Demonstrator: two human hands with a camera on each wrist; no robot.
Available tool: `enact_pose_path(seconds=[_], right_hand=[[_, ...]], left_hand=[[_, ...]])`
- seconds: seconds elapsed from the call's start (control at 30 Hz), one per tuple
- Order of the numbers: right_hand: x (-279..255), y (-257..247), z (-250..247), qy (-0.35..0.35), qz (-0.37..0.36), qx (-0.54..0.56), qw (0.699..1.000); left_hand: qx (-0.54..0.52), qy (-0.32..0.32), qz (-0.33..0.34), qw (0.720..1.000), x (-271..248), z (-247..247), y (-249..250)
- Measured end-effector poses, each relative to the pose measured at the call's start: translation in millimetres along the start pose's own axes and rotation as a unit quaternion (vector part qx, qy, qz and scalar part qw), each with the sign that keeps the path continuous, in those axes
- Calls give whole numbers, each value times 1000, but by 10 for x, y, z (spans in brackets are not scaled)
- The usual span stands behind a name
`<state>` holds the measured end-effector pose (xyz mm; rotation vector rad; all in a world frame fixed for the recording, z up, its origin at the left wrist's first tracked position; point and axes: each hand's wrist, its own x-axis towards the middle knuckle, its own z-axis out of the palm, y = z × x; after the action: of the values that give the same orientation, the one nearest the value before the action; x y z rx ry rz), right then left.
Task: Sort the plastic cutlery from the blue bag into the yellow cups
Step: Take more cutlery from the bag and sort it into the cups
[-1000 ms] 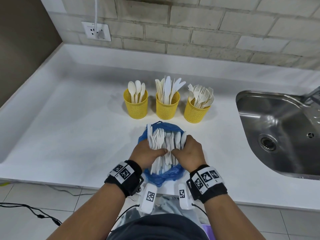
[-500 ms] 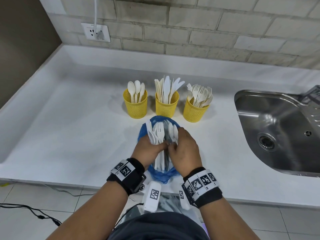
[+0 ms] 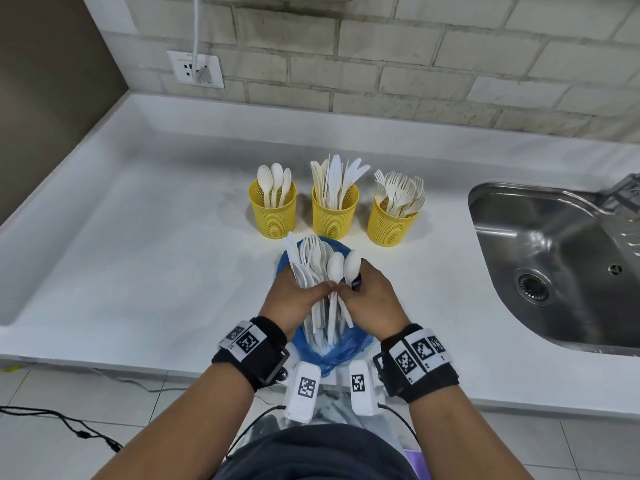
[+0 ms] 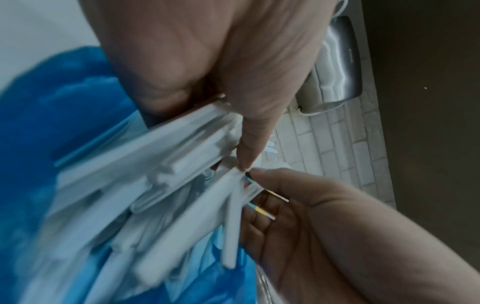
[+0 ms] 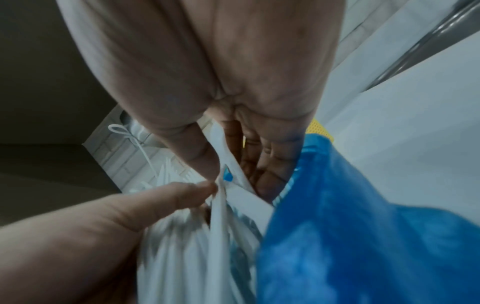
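Note:
Three yellow mesh cups stand in a row on the white counter: the left cup (image 3: 273, 216) holds spoons, the middle cup (image 3: 334, 216) knives, the right cup (image 3: 391, 223) forks. In front of them lies the blue bag (image 3: 337, 351) with a bundle of white plastic cutlery (image 3: 313, 268) sticking out. My left hand (image 3: 298, 299) grips that bundle with thumb and curled fingers. My right hand (image 3: 372, 299) pinches the handles of two white spoons (image 3: 346, 268), lifted slightly apart from the bundle. The wrist views show the blurred cutlery handles (image 4: 182, 164), the blue bag (image 5: 363, 226) and both thumbs meeting.
A steel sink (image 3: 561, 265) is set into the counter at the right. A wall socket (image 3: 195, 69) with a white cable sits on the brick wall at the back left. The counter's front edge (image 3: 104, 358) runs just under my wrists.
Both hands have closed in on the cutlery and lifted it off the bag. My right hand now pinches two spoons that stand out from the bundle held by my left hand.

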<state>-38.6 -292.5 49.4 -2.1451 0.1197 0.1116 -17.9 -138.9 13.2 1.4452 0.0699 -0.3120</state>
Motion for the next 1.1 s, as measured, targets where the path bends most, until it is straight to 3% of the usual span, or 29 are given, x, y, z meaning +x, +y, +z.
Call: enact_pose_path(seconds=[0.23,0.43,0.73,0.97,1.1], right_hand=[[76,-125,-33,6,25,2,1000],[131,-157,-49,-7,43,-22,999],[-2,-365,-45,-37,25,-17,999],[20,-305,-46,-13,6,6,1000],[-1,-467,-206,18,52,64,996]], left_hand=[[83,-11,24,996,-32,7,5],[117,-75,47,989,-15,-3,-21],[176,-16,83,981,36,125,-55],[96,-1,69,993,33,31,-53],[71,-5,99,993,-7,34,80]])
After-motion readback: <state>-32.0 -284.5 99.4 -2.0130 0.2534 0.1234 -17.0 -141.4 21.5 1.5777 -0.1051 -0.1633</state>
